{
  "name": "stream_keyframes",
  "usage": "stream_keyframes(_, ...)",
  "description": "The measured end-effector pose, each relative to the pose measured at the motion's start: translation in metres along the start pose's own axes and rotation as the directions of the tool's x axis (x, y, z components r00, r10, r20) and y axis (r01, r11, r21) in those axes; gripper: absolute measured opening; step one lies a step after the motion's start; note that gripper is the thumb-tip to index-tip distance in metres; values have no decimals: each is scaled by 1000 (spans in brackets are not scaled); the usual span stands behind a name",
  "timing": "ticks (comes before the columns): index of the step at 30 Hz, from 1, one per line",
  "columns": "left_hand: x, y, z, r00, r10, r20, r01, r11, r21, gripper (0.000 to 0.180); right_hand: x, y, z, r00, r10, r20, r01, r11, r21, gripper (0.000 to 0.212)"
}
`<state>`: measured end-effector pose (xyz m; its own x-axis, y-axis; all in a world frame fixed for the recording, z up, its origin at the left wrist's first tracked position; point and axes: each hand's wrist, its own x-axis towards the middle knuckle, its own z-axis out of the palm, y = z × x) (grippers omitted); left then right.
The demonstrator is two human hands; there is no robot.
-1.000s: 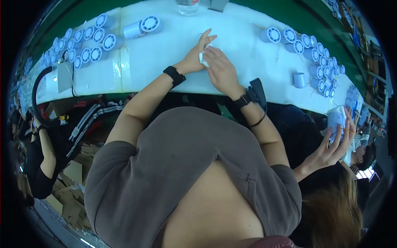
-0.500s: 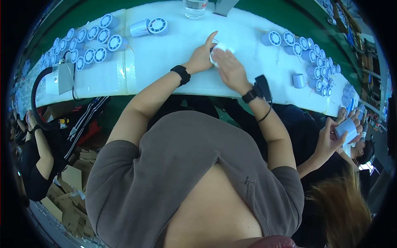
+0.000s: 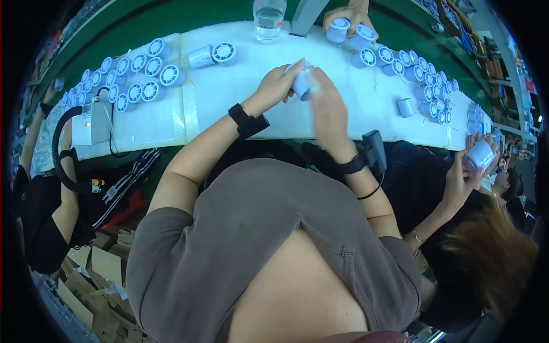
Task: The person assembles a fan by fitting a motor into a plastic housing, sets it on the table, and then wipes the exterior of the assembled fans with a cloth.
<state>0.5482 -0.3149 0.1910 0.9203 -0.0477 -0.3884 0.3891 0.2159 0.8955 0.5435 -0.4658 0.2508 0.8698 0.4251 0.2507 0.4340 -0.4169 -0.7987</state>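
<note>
Over the middle of the table, my left hand (image 3: 275, 87) is closed around a pale blue plastic cylinder (image 3: 301, 88), which is tilted. This cylinder resembles the slotted-end ones standing about the table. My right hand (image 3: 330, 114) is at its right side, smeared by motion, with a white cloth (image 3: 312, 79) at its fingers against the cylinder. Just beyond my left hand, one cylinder (image 3: 201, 56) lies on its side, touching an upright one with a slotted round end (image 3: 225, 53).
Several cylinders (image 3: 135, 91) stand grouped at the left, others (image 3: 424, 76) at the right. A clear bottle (image 3: 268, 22) and a metal post (image 3: 307, 17) are at the far edge. A grey box (image 3: 90, 124) with a black hose stands left. Co-workers' hands (image 3: 359, 16) hold cylinders at far right and near right.
The cylinder in my left hand now shows its side, where the cloth covered it before. My right hand has shifted nearer. Across the table, a co-worker's hand has come in with two cylinders.
</note>
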Motion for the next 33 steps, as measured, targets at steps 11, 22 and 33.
stream_keyframes(11, -53, 14, 8, 704, 688, -176, -551, 685, 477, 41, 14, -17, -1, 848, 426, 317, -512, 812, 280, 30)
stream_keyframes(22, -62, 30, -3, 996, -61, 58, 74, 965, -253, 55, 13, -45, -18, 943, -316, 105, 322, 946, -46, 26)
stream_keyframes(33, -75, 34, -9, 516, 855, -60, -694, 457, 557, 49, 7, -39, 13, 682, 357, 638, -679, -13, 734, 21)
